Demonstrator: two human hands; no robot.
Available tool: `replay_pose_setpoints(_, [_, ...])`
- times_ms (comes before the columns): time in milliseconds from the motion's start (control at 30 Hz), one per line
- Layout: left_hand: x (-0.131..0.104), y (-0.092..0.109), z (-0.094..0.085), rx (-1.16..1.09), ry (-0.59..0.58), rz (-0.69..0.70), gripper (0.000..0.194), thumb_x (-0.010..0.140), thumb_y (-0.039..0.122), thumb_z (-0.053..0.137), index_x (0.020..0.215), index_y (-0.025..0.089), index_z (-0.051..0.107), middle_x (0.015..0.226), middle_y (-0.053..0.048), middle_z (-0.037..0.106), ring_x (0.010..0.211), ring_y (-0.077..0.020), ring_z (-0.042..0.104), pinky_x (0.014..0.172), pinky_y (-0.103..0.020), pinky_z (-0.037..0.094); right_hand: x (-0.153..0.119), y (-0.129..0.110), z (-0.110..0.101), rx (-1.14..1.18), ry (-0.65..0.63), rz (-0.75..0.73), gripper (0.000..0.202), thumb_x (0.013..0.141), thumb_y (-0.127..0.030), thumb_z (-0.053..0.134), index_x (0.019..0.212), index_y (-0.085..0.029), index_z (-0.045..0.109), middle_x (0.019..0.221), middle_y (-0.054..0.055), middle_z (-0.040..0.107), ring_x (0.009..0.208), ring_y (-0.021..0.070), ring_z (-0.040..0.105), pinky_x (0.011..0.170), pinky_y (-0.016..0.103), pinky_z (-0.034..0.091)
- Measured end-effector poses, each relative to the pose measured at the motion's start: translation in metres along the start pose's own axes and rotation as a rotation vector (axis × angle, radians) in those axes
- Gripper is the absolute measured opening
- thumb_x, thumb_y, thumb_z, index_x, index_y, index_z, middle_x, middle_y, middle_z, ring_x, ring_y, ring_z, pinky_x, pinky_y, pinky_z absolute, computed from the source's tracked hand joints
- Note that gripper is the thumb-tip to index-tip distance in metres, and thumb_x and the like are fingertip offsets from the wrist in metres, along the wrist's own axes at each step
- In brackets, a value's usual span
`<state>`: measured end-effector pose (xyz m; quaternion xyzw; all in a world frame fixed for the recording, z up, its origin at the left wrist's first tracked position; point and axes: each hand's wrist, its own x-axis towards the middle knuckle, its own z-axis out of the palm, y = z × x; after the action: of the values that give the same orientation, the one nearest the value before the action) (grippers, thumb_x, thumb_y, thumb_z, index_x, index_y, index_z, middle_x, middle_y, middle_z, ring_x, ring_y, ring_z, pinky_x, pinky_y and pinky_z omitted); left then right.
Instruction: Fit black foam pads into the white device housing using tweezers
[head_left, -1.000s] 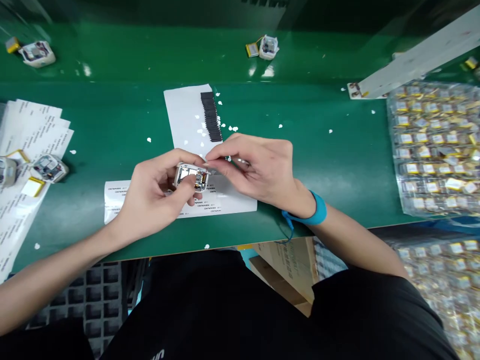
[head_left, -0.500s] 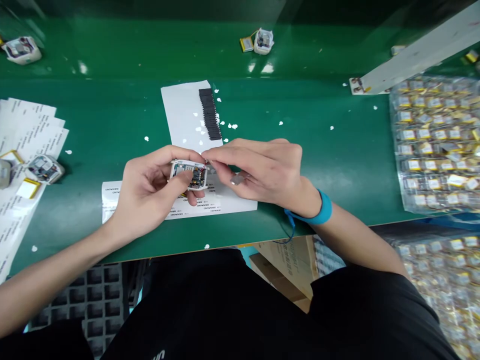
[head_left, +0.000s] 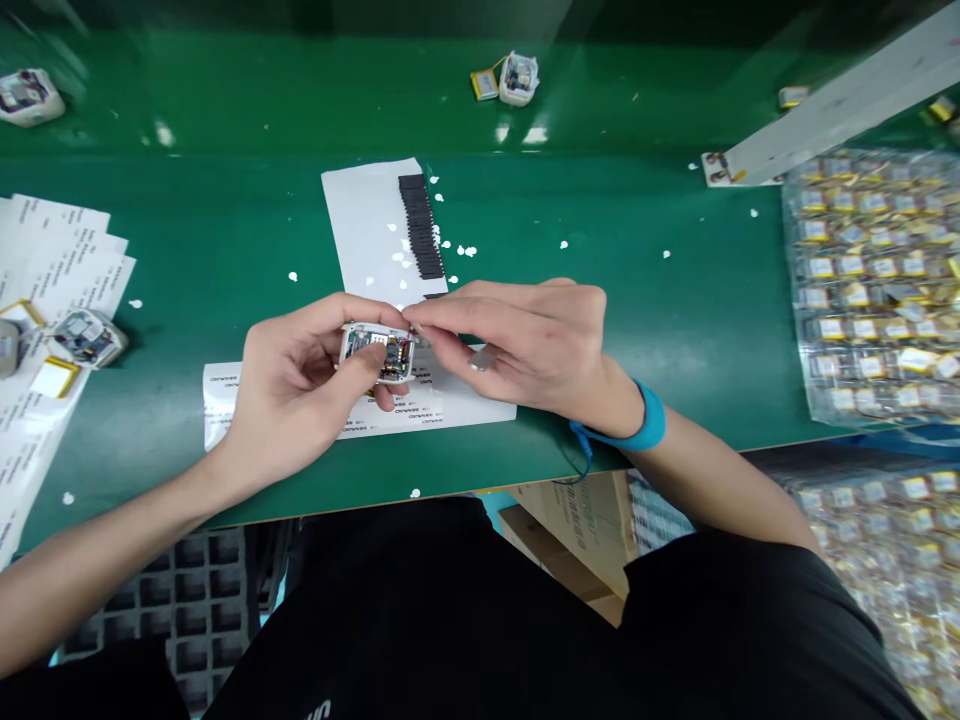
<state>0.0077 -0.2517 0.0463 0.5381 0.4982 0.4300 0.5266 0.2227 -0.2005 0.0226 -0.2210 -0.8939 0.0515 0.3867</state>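
Note:
My left hand (head_left: 300, 375) is closed around a small white-framed device housing (head_left: 365, 328) with an exposed circuit board. Its thumb presses on the board and the fingers wrap the housing's far side and underside. My right hand (head_left: 525, 335) pinches at the housing's upper right corner, near fine red wires. A silvery metal tool (head_left: 482, 357) with a rounded end sticks out between its curled fingers; the tool's tip is hidden. Beneath both hands lies a printed white sheet (head_left: 472, 402). Beyond them, a white paper (head_left: 360, 215) carries a row of thin black strips (head_left: 421, 228).
Further housings with batteries lie at the left (head_left: 90, 338) and on the back strip (head_left: 518, 78). Clear trays of battery units (head_left: 862, 290) stand at the right, beside a white post (head_left: 825, 105). White dot stickers (head_left: 466, 251) dot the green bench. A blue wrist strap (head_left: 649, 420) trails a cord.
The housings on the back strip have shifted slightly left. Both hands stay at the device, with the right fingers and metal tool barely moved.

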Motion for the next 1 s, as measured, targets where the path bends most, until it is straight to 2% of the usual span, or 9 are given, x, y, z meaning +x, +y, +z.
replay_pose_setpoints(200, [0.0,-0.007,-0.002,0.027,-0.016,0.086,0.006,0.091,0.021,0.08,0.097,0.021,0.081,0.07,0.001,0.076,0.055,-0.0157,0.073,0.049,-0.024,0.058,0.001,-0.004,0.001,-0.001,0.014,-0.001,0.01,0.102,-0.016,0.072,0.111,-0.013,0.074,0.094,-0.001,0.083,0.084,0.0052,0.078,0.064,0.013,0.053])
replay_pose_setpoints(400, [0.002,-0.01,0.001,0.053,0.021,0.11,0.01,0.09,0.014,0.076,0.093,0.021,0.082,0.076,0.001,0.079,0.056,-0.0137,0.072,0.046,-0.021,0.054,-0.004,-0.008,0.01,-0.086,0.092,-0.012,0.016,0.101,-0.008,0.065,0.115,-0.015,0.07,0.089,-0.005,0.079,0.075,0.0035,0.073,0.054,0.016,0.043])
replay_pose_setpoints(533, [0.001,-0.01,0.002,0.021,0.018,0.11,0.012,0.09,0.011,0.075,0.091,0.02,0.081,0.078,0.001,0.08,0.055,-0.0144,0.074,0.047,-0.021,0.057,-0.006,-0.009,0.012,-0.126,0.074,-0.024,0.017,0.102,-0.008,0.061,0.116,-0.014,0.069,0.091,-0.004,0.08,0.075,0.0037,0.073,0.05,0.017,0.04])
replay_pose_setpoints(700, [-0.001,-0.009,0.002,0.109,0.096,0.14,0.011,0.091,0.011,0.076,0.094,0.02,0.082,0.068,0.004,0.074,0.051,-0.015,0.074,0.043,-0.022,0.054,-0.003,-0.009,0.009,-0.089,0.046,0.074,0.016,0.1,-0.008,0.061,0.11,-0.012,0.072,0.083,-0.005,0.077,0.07,0.0043,0.07,0.057,0.016,0.049])
replay_pose_setpoints(900, [-0.003,-0.013,0.004,0.118,0.128,0.164,0.01,0.091,0.012,0.078,0.096,0.02,0.082,0.086,0.0,0.081,0.055,-0.015,0.076,0.048,-0.022,0.059,-0.002,-0.009,0.01,0.026,0.041,0.131,0.009,0.1,-0.015,0.071,0.108,-0.013,0.074,0.092,-0.001,0.081,0.074,0.0057,0.072,0.063,0.016,0.054])
replay_pose_setpoints(1000, [-0.003,-0.015,0.005,0.106,0.136,0.181,0.01,0.091,0.013,0.078,0.097,0.02,0.082,0.091,-0.001,0.082,0.058,-0.0151,0.077,0.05,-0.023,0.062,-0.003,-0.011,0.011,-0.003,0.027,0.114,0.008,0.101,-0.012,0.068,0.105,-0.014,0.074,0.086,-0.003,0.078,0.072,0.0052,0.071,0.063,0.015,0.054])
